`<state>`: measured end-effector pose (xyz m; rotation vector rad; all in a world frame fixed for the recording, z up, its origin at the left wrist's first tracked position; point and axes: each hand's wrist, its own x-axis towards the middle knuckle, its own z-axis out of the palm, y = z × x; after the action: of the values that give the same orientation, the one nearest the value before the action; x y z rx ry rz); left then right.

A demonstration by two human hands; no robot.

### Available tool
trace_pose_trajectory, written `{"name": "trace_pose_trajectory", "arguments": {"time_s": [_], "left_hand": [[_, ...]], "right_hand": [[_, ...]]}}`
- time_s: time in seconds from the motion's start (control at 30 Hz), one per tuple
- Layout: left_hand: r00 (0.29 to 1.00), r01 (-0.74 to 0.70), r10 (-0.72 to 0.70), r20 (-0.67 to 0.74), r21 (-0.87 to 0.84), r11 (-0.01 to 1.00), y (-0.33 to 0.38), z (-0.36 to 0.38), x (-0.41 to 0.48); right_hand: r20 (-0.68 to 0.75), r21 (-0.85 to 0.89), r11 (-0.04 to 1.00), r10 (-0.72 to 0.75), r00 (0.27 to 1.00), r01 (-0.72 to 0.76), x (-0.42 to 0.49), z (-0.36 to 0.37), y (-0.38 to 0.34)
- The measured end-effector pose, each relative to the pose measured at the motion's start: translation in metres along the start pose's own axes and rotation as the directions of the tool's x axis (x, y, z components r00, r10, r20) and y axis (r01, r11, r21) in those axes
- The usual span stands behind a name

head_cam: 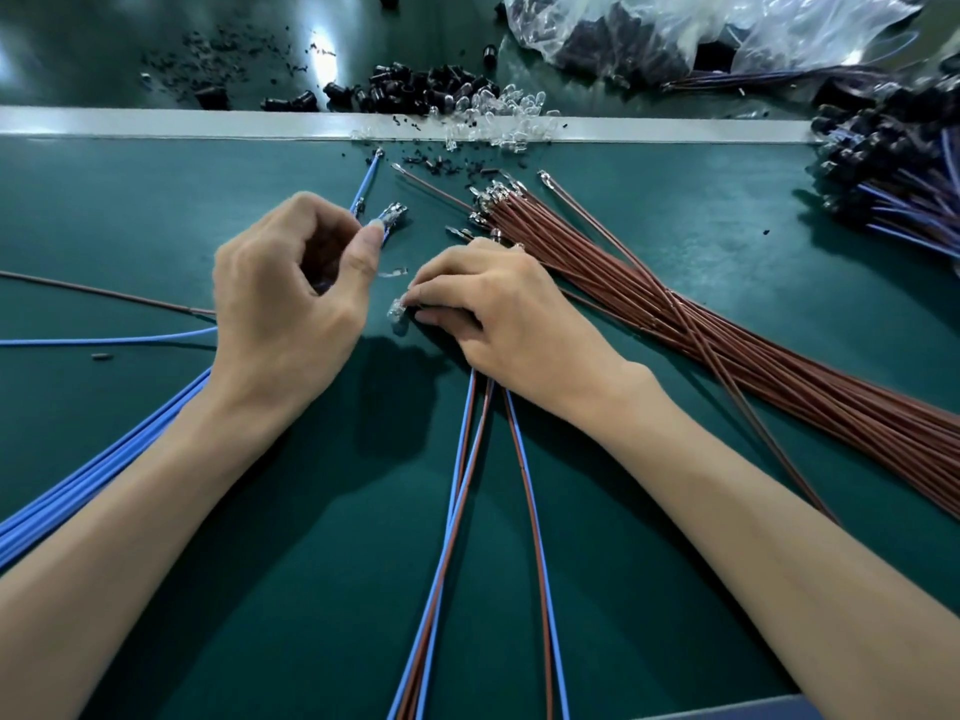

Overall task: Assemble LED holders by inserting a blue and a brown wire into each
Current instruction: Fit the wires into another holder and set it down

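Currently the clear LED (pixel 397 310) sits low over the mat (pixel 260 563), mid-frame between the two hands, pinched at the right hand's (pixel 498 314) fingertips, with the other fingers curled under. Can't tell whether a holder is on it yet. Paired blue/brown leads (pixel 470 485) run out from under that palm towards the near edge. The left hand (pixel 291 298) is curled, thumb against fingers, clamped on a blue wire (pixel 366 181) just behind its metal terminal (pixel 392 215), which pokes out past the thumb. Handling guess: the LED is tiny, light, hard and slick, so it will likely pop out of a loose pinch; grip the body, not the legs. The wire is limp along its length and only steers close to the tip, so hold right behind the crimp; the terminal looks thin and probably bends easily. The blue bundle (pixel 104 459) fans off left and the brown bundle (pixel 727 330) lies right, just beside the right hand. Far side, along the white strip (pixel 156 122): black holders (pixel 415 88), loose clear LEDs (pixel 498 111), a plastic bag (pixel 675 28). A wired pile (pixel 893 163) sits at the far right, well apart.
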<state>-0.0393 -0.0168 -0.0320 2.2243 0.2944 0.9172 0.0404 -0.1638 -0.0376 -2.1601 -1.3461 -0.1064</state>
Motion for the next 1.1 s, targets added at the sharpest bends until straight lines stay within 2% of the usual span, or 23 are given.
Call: {"name": "trace_pose_trajectory", "arguments": {"time_s": [0.1,0.2,0.3,0.37,0.6,0.77,0.87,0.97,1.1], "left_hand": [[0.999,-0.026,0.026,0.030,-0.007,1.000,0.001,0.000,-0.001],[0.998,-0.060,0.060,0.023,0.004,0.998,0.002,-0.001,-0.001],[0.998,-0.037,0.038,-0.041,0.023,0.999,-0.001,-0.003,0.001],[0.998,-0.015,0.017,-0.062,0.030,0.999,-0.003,-0.003,0.001],[1.000,-0.013,0.013,-0.006,-0.022,1.000,-0.001,-0.002,-0.001],[0.999,-0.041,0.041,0.004,-0.013,0.999,-0.001,0.000,0.000],[0.999,-0.037,0.038,0.008,-0.041,0.998,-0.001,0.001,0.000],[0.999,-0.029,0.031,0.022,-0.077,0.997,-0.001,0.001,0.000],[0.995,-0.064,0.073,0.073,-0.112,0.992,-0.002,0.000,0.001]], "right_hand": [[-0.036,-0.014,1.000,0.003,0.999,-0.003,-0.001,-0.001,0.000],[-0.047,-0.124,0.992,-0.016,0.999,0.010,0.000,0.000,-0.006],[0.031,-0.158,0.986,-0.050,0.998,0.054,0.002,0.001,-0.011],[0.062,-0.147,0.986,-0.063,0.996,0.072,0.002,0.002,-0.012],[0.014,-0.058,0.997,-0.047,0.999,0.048,0.002,-0.003,-0.007],[0.054,-0.132,0.988,-0.080,0.995,0.086,0.001,-0.002,-0.011],[0.055,-0.113,0.988,-0.098,0.994,0.103,0.001,0.001,-0.011],[0.019,-0.110,0.989,-0.096,0.995,0.097,0.002,0.002,-0.007],[-0.180,0.107,0.994,-0.002,0.984,0.022,0.002,-0.002,-0.005]]}}
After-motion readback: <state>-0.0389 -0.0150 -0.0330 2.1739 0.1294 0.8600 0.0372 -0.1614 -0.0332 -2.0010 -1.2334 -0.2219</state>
